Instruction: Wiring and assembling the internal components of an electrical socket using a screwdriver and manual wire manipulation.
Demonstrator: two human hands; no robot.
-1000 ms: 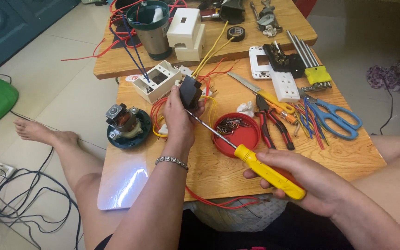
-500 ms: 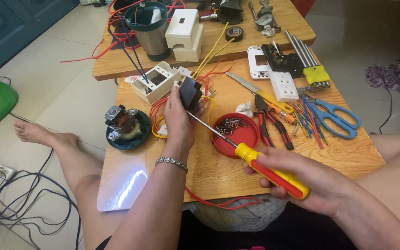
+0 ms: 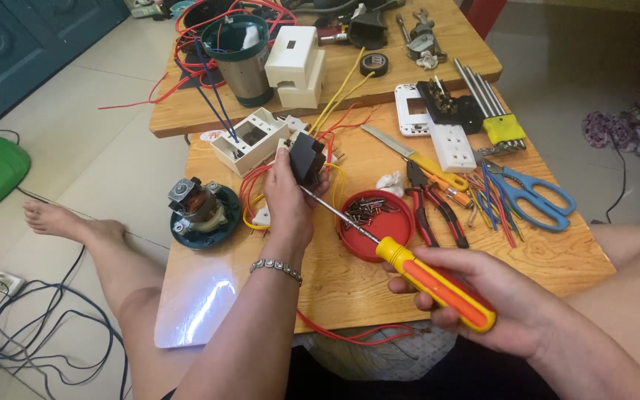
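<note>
My left hand [image 3: 288, 200] holds a small black electrical part [image 3: 307, 157] upright above the wooden table [image 3: 550, 255], with red and yellow wires running from it. My right hand [image 3: 499, 302] grips the yellow and orange handle of a screwdriver [image 3: 434, 283]. Its thin metal shaft reaches up and left, and the tip meets the black part by my left thumb. Under the shaft sits a red lid [image 3: 376, 223] holding several dark screws.
A white box [image 3: 250, 138] with blue wires, a small motor on a teal base [image 3: 203, 211], pliers [image 3: 432, 201], blue scissors [image 3: 531, 195], a knife [image 3: 413, 155], white socket plates [image 3: 452, 146] and a blender jar [image 3: 240, 55] lie around. My bare leg and floor cables are at left.
My right hand has slid the screwdriver handle slightly down and right. My left hand keeps the black part almost still.
</note>
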